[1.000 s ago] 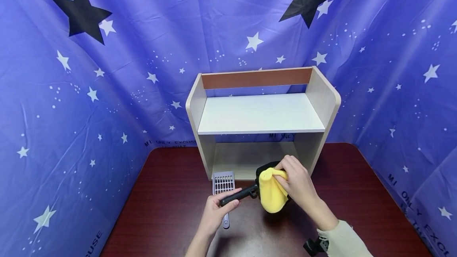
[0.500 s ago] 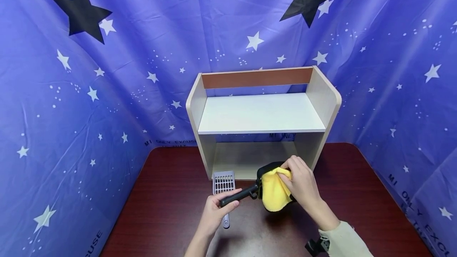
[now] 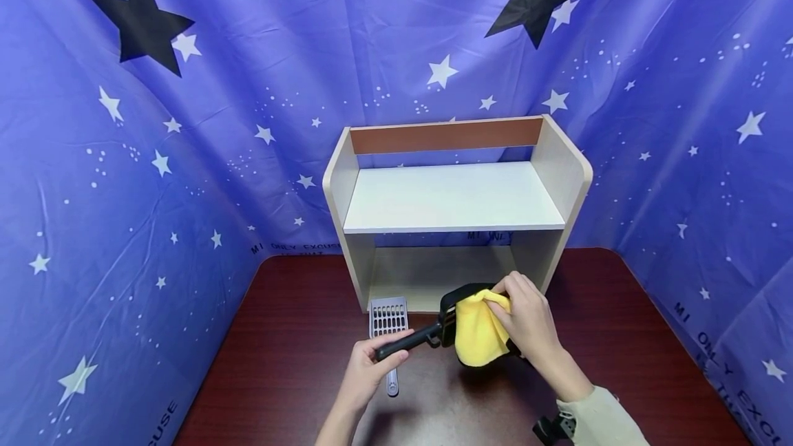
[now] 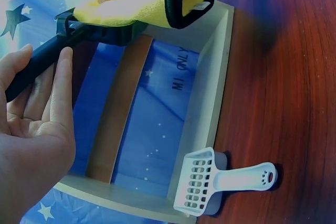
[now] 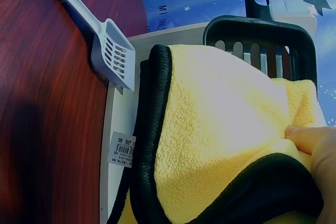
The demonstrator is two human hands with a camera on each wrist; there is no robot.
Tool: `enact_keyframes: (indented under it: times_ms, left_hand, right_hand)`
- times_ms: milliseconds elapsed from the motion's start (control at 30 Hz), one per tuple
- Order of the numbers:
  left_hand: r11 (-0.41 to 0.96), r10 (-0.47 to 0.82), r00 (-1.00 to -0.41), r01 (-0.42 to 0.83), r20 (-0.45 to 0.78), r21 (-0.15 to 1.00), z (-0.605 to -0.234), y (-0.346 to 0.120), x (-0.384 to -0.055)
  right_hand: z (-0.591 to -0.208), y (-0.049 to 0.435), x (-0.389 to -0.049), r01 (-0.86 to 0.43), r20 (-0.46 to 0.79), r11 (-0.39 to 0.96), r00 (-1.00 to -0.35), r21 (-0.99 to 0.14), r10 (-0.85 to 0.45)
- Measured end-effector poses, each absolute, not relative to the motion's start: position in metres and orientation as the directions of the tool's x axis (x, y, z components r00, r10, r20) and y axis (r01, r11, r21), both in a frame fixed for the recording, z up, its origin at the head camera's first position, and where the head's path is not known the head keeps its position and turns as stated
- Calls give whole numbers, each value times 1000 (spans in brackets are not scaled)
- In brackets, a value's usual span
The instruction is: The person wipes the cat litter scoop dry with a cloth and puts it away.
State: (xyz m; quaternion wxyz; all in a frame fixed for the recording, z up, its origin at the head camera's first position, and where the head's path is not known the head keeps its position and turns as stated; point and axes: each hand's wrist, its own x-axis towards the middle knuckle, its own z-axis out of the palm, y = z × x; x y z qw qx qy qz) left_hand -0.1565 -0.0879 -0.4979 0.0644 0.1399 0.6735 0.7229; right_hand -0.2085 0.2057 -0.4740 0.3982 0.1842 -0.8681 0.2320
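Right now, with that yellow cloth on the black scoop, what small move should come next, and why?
Probably the right hand should slide the yellow cloth toward the handle: the black scoop lies uncovered there, and the left hand holds that handle.

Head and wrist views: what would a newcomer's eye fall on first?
Probably the yellow cloth, pinched in the right hand against the black slotted scoop that the left hand holds, in front of the shelf. Then the blue starry curtain behind, and the grey scoop at the shelf's front left corner.
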Motion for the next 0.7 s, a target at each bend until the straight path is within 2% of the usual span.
enact_keyframes:
  times_ms: [700]
  left_hand:
    - [-59, 280, -952, 107, 120, 992, -499, -98, -156]
  right_hand:
    - [-474, 213, -206, -487, 763, 829, -636, -276, -120]
